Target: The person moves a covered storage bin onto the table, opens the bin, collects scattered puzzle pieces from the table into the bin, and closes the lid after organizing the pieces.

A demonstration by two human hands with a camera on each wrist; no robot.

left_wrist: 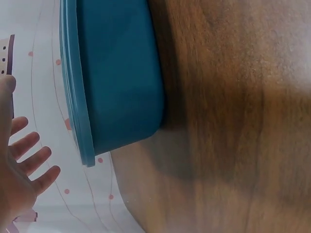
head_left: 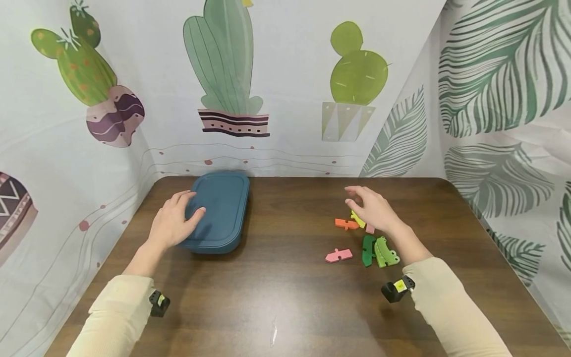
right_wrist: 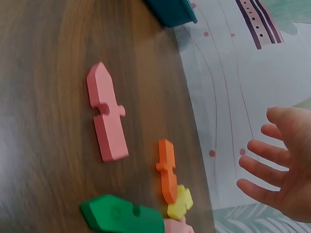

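Left hand (head_left: 175, 221) flat on the blue box (head_left: 218, 210), fingers (head_left: 196, 213) loose, right hand (head_left: 373, 208) above the little foam pieces (head_left: 363, 238), fingers spread wide, brown tabletop (head_left: 285, 297)

Wooden table (head_left: 285, 307), teal box (head_left: 220, 210), foam pieces (head_left: 363, 245)

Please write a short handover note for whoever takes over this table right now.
Left hand: open, resting on the lid of the closed blue box at the table's back left.
Right hand: open, holding nothing, hovering over the foam pieces.
Pieces: all loose on the table at right: orange piece, yellow piece, pink piece, two green pieces.
Done: none is in hand.
Left: every piece, and the box lid.
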